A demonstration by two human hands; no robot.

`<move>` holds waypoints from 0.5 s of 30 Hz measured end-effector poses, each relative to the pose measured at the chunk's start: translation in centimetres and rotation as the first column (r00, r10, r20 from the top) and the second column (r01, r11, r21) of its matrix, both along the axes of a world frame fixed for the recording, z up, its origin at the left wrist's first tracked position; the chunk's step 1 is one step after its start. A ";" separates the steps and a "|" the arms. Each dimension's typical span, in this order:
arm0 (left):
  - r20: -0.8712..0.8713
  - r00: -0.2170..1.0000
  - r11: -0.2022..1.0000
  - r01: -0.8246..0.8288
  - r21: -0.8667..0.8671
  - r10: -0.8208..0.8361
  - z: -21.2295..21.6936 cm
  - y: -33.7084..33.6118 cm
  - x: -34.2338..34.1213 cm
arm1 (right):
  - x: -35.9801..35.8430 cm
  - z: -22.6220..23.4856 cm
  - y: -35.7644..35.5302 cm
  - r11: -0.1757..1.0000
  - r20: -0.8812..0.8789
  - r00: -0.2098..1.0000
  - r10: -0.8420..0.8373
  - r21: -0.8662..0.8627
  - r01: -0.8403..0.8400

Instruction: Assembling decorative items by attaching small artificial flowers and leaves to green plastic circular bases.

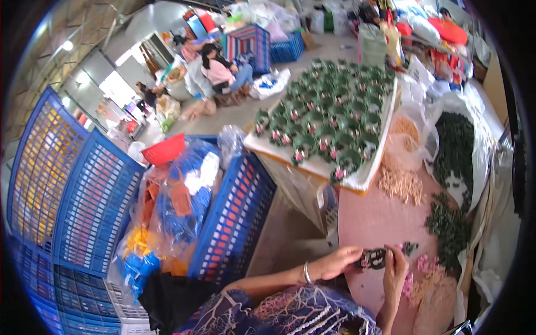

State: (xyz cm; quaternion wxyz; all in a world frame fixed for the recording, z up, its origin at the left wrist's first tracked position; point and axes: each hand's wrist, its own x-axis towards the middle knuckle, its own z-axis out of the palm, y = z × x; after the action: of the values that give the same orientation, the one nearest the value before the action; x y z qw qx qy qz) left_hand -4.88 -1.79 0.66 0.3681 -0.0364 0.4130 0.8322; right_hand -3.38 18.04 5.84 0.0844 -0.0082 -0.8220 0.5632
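Observation:
Above the pinkish round tabletop [363, 223], both my hands grip a small dark ring-shaped piece [374, 258]. My left hand [335, 262], with a bangle at the wrist, pinches its left side. My right hand [396, 269] closes on its right side. Its finer details are too small to make out. Just past my right fingers lies a small green and pink piece [409, 247]. Small pink flower parts [427, 263] are scattered to the right of that hand. Dark green leafy pieces [449, 229] form a heap farther right.
Rows of green rings with pink flowers [329, 111] stand on a white board [259, 146] beyond the tabletop. Peach-coloured pieces [402, 184] and a bag of dark green pieces [453, 145] lie at right. Blue crates [234, 215] stand at left. A seated person [220, 70] is farther back.

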 end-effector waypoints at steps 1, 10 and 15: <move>0.040 0.999 0.996 -0.005 0.090 0.001 0.3 -0.3 -0.3 | -0.2 -0.2 -0.2 0.998 0.032 0.999 0.008 -0.067 -0.005; 0.061 0.998 0.997 -0.032 0.067 0.028 1.5 -1.8 -0.1 | 0.7 1.3 -2.0 0.984 0.076 0.994 0.077 -0.167 -0.064; -0.012 0.967 0.905 -0.235 0.355 0.255 4.1 -9.6 -2.5 | 0.6 0.2 -0.6 0.950 0.053 0.997 0.058 -0.308 -0.038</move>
State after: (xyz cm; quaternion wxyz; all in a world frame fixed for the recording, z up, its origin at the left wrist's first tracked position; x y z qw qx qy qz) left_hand -7.39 -11.35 4.78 0.2490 0.0024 0.2609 0.9327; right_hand -2.80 17.46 6.04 0.0432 -0.0184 -0.7266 0.6855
